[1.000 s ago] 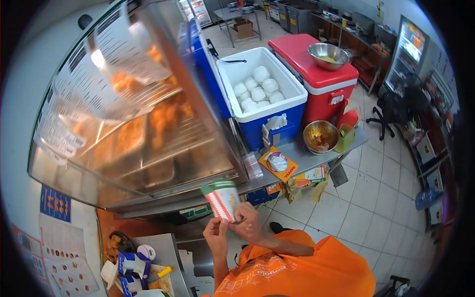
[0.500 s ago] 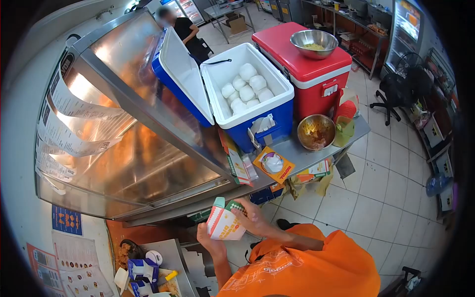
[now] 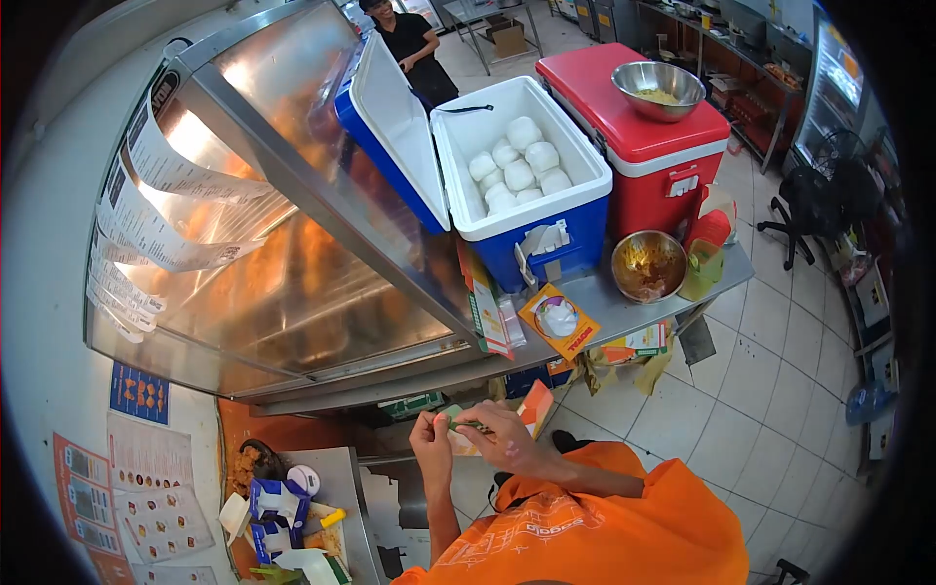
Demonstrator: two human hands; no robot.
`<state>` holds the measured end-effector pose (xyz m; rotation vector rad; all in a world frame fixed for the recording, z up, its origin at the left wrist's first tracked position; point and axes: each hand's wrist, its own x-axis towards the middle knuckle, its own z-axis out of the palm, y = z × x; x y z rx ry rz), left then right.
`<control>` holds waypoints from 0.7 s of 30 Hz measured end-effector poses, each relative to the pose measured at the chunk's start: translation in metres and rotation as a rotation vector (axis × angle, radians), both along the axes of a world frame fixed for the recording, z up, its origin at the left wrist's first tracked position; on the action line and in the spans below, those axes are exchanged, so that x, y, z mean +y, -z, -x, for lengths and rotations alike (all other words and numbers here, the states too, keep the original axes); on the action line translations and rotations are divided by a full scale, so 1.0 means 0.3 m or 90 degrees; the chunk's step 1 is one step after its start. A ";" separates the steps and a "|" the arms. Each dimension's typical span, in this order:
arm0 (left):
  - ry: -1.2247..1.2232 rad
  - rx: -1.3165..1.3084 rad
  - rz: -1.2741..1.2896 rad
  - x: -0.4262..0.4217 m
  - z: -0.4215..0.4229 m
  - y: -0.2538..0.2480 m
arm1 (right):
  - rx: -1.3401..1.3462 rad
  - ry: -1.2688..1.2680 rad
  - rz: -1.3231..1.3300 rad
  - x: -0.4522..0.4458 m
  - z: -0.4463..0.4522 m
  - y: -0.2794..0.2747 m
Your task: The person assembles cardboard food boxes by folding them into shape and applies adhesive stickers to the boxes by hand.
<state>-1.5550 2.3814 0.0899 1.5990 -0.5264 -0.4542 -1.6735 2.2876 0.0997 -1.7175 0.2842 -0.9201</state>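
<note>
A white, red and green cardboard food carton (image 3: 535, 406) is between my hands, low in the middle of the view. My left hand (image 3: 430, 447) pinches its green flap at the left end. My right hand (image 3: 505, 441) has its fingers bent over the same flap, close to the left fingertips. Much of the carton is hidden behind the right hand. Beyond my hands, an orange box (image 3: 558, 322) with a white bundle on top lies at the metal table's (image 3: 721, 277) near edge.
On the table stand an open blue cooler (image 3: 565, 263) with several white round bundles, a red cooler (image 3: 634, 107) carrying a steel bowl (image 3: 660, 90), and a stained bowl (image 3: 648, 266). A glass warming cabinet (image 3: 292, 283) fills the left. A person (image 3: 414, 54) stands behind.
The carton has turned, its printed front swinging out of view and its red-orange end now pointing right. Both hands have come together at the green flap. The camera view has shifted slightly left.
</note>
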 end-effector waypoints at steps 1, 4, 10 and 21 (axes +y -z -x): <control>0.015 0.003 -0.020 0.013 -0.002 0.008 | 0.001 -0.001 -0.002 -0.003 0.001 0.009; 0.052 0.002 -0.059 0.029 0.013 -0.004 | 0.027 0.010 0.049 -0.025 0.000 0.037; 0.042 0.120 -0.048 -0.005 0.043 -0.022 | -0.023 0.072 0.149 -0.037 0.009 0.009; 0.236 -0.308 0.026 -0.007 0.085 -0.268 | -0.105 0.015 0.110 -0.048 0.077 -0.146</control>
